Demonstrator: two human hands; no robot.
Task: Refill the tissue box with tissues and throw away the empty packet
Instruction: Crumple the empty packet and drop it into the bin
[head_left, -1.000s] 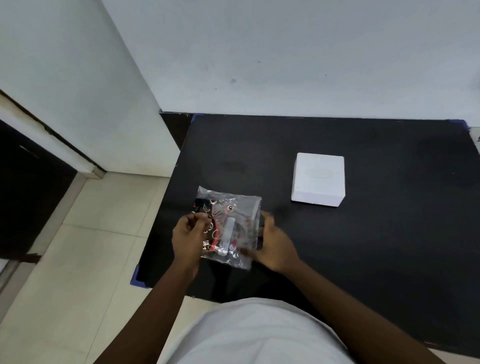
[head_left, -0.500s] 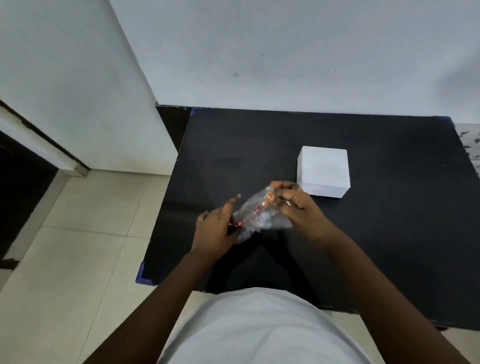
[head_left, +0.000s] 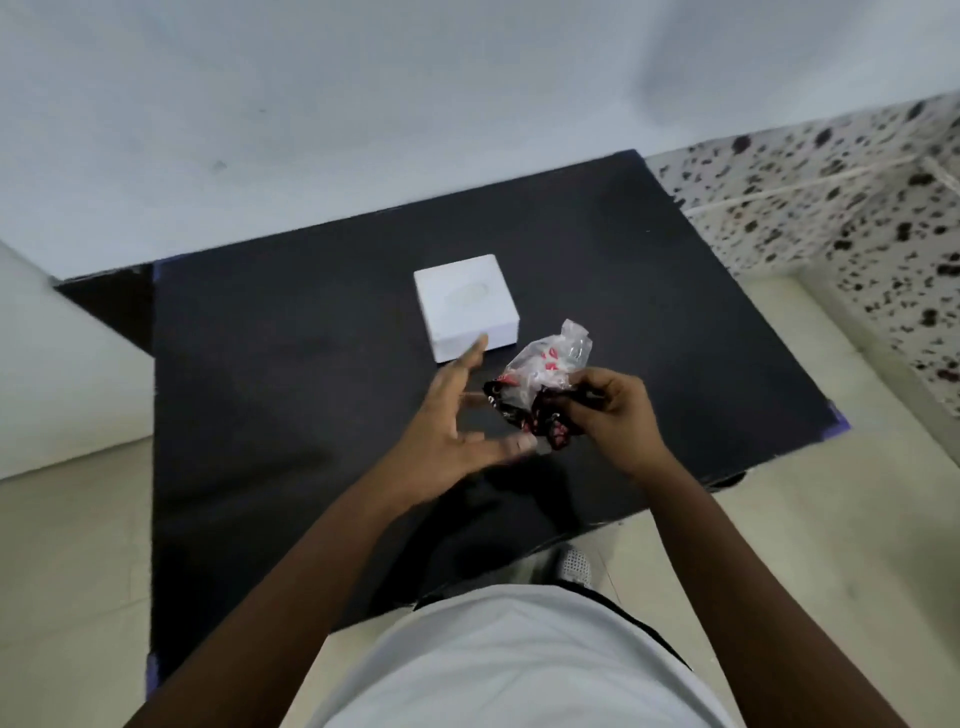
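A white square tissue box (head_left: 466, 305) with an oval top opening stands on the black table (head_left: 270, 374). In front of it and to its right, my right hand (head_left: 613, 415) is closed around a crumpled clear plastic packet (head_left: 540, 379) with red and black print, held just above the table. My left hand (head_left: 457, 431) is beside the packet on its left, fingers spread and holding nothing; one fingertip reaches the box's near edge.
A white wall runs behind the table. Pale floor tiles (head_left: 67, 561) lie to the left and near side. A speckled black-and-white surface (head_left: 841, 171) is at the far right. My shoe (head_left: 571, 566) shows under the table's near edge.
The packet went from flat on the table to crumpled in my right hand. My left hand let go of it and opened. The view swung to the right.
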